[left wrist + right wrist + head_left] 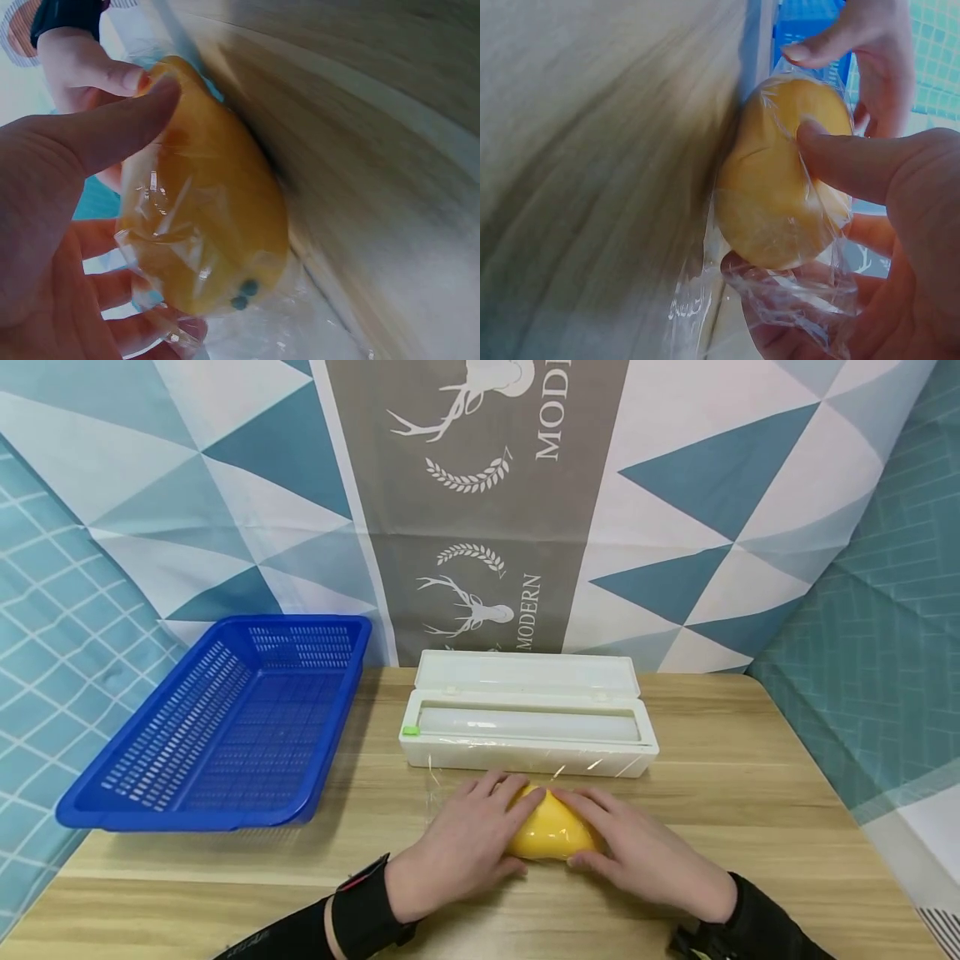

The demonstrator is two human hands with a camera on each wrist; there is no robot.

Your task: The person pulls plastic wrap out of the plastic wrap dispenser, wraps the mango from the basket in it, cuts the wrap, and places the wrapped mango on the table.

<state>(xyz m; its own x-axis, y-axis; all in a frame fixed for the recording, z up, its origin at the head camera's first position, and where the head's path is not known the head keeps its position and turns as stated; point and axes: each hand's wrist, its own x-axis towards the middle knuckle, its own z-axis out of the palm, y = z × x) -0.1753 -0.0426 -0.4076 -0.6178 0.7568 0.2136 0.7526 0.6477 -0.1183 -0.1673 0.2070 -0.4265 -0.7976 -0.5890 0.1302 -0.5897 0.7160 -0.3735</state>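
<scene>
A smooth yellow rounded thing (pixel 553 828), longer than it is wide, lies on the table with clear cling film around it. Its kind is unclear; two small dark spots mark one end in the left wrist view. My left hand (pixel 467 837) grips its left side, thumb in front and fingers behind. From the right, my right hand (pixel 647 850) grips it the same way. Loose cling film (pixel 791 304) crinkles over the right hand's fingers. Just behind the hands stands a white cling film dispenser (pixel 528 760), lid raised, with a roll (pixel 525 723) inside.
A blue perforated plastic basket (pixel 300 806) stands at the left on the wooden table (pixel 750 793). A green slider (pixel 411 730) sits at the dispenser's left end. Patterned cloth (pixel 480 510) hangs behind the table's back edge.
</scene>
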